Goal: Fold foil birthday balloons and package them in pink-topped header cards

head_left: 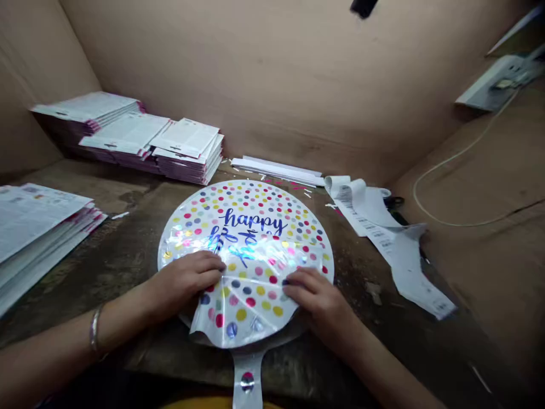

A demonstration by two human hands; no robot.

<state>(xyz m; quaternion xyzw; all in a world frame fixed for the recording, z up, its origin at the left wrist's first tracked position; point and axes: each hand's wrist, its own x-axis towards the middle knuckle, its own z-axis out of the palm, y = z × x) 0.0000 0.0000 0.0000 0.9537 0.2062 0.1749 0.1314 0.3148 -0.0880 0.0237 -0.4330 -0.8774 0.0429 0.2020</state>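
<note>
A flat round foil balloon (272, 224) with coloured dots lies on the table; "happy" and further blue lettering show on it. Its lower part is creased and doubled over, covering some of the letters. Its neck (247, 375) points towards me. My left hand (189, 278), with a bangle on the wrist, is closed with bent fingers on the left of the creased foil. My right hand (317, 292) is closed on the foil's right edge, fingertips pinching it. Both thumbs are mostly hidden.
Stacks of printed cards (187, 150) stand at the back left, with another stack (38, 227) at the near left. White strips (276, 168) lie by the back wall. A curling label roll (383, 233) sits at the right, below a cable (443, 165) and power socket (496, 79).
</note>
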